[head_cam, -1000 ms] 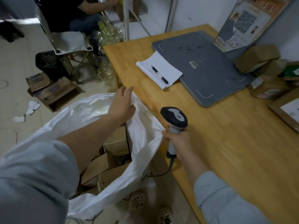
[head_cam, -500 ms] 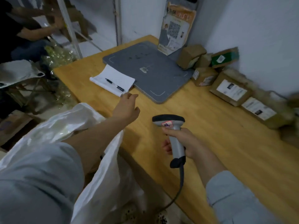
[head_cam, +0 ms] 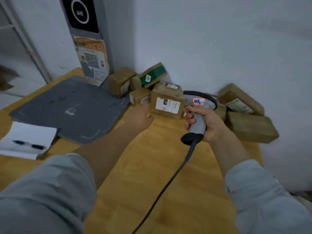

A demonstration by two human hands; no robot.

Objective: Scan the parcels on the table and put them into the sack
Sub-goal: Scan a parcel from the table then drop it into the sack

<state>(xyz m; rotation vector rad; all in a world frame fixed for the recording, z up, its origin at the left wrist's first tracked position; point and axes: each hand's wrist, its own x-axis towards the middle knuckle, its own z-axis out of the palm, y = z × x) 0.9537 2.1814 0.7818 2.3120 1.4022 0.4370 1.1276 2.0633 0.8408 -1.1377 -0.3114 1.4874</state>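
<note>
- Nearest the camera: two grey sleeves, forearms reaching out over the wooden table [head_cam: 152, 174] toward its far edge by the wall.
- Right hand [head_cam: 207, 125] wrapped tight round the grip of the scanner [head_cam: 199, 112] — cable trailing back toward the near edge, scanner head pointed away at the heap of boxes.
- Left hand [head_cam: 140, 117] stretched forward, carrying nothing, fingers blurred; loosely open as far as can be judged, fingertips just short of or touching the near left corner of the labelled parcel [head_cam: 167, 103] — cannot tell which.
- That parcel directly ahead of both hands, between them, white label turned up and toward the camera, long axis roughly along the far edge. Left hand nearer to it; scanner head close by its right end.
- Probably next: draw or tilt the parcel with the left hand so the label faces the scanner.
- More parcels beyond and beside it, pressed against the wall: a green-taped box [head_cam: 153, 76] tilted on top of others, a large plain box [head_cam: 251, 126] toward the right edge.
- Sack not in view.
- On the left part of the table: a grey mat [head_cam: 67, 108], a white pad [head_cam: 27, 139] with a pen [head_cam: 28, 144] on it.
- Farthest: pale wall, a poster [head_cam: 92, 61] leaning in the far corner.
</note>
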